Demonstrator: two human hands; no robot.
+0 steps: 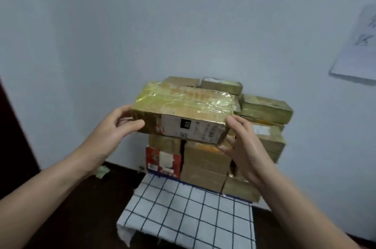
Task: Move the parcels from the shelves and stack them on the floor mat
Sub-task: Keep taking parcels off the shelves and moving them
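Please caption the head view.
A taped parcel held by left hand and right hand at the stack on the mat.

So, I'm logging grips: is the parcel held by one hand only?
No, the left hand grips the parcel at its left end and the right hand holds its right end.

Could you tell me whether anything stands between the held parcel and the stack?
The left hand and right hand hold the parcel just before the stack; nothing visible stands between. The parcel hides part of the stack's top.
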